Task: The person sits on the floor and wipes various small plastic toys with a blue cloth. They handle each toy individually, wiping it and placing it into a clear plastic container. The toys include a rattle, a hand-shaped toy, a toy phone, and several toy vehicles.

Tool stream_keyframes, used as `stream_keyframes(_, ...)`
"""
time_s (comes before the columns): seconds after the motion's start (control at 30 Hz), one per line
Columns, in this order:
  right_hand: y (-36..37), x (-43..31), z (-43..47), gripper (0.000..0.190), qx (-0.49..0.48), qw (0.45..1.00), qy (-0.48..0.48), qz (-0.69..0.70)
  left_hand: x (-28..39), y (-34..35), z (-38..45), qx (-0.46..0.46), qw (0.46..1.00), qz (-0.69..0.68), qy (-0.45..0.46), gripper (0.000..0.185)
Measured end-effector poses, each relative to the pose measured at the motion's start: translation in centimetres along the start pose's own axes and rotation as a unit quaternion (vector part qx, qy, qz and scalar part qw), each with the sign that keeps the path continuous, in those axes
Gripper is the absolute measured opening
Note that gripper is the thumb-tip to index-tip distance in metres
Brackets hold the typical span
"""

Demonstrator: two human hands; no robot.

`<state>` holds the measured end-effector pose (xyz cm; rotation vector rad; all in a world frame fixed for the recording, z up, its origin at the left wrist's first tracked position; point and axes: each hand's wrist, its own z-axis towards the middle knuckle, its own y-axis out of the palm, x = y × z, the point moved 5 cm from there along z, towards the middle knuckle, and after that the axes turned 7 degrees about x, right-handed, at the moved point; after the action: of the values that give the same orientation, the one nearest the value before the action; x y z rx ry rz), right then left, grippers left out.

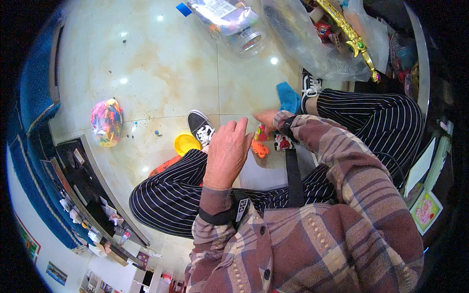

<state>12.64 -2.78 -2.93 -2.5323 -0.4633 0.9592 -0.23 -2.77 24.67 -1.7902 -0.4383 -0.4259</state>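
My left hand (227, 157) hangs over the floor between my knees, its back toward me. Its thumb stands a little off from the fingers, and nothing shows in it. My right hand (267, 119) reaches low by a blue sock-like cloth (288, 97), partly covered by my plaid sleeve. Just under it is a pink and green toy (260, 133); whether the fingers hold it is hidden. Below that toy lies an orange plastic figure (260, 149). Beside it is a red, white and black toy piece (283, 142), near a dark strap (294, 175).
A clear plastic jar (253, 42) lies open at the top, near its blue cap-like piece (184, 10). A gold toy sword (351, 34) rests on a plastic bag (311, 47) of toys. Left are a bag of colourful pieces (107, 122), a yellow lid (187, 143) and scattered crumbs.
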Motion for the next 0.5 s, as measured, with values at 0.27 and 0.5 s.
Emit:
stream_keyframes(0.27,-18.4,-2.7,-4.5,0.053,0.125,0.972,-0.063,0.188,-0.5,-2.6,0.2,0.128,0.992,0.006,0.003,0.028)
stream_keyframes(0.5,-30.5,-13.7,-20.1,0.047,0.144,0.943,-0.247,0.169,-0.9,-4.7,1.1,0.182,0.813,-0.543,-0.101,0.039)
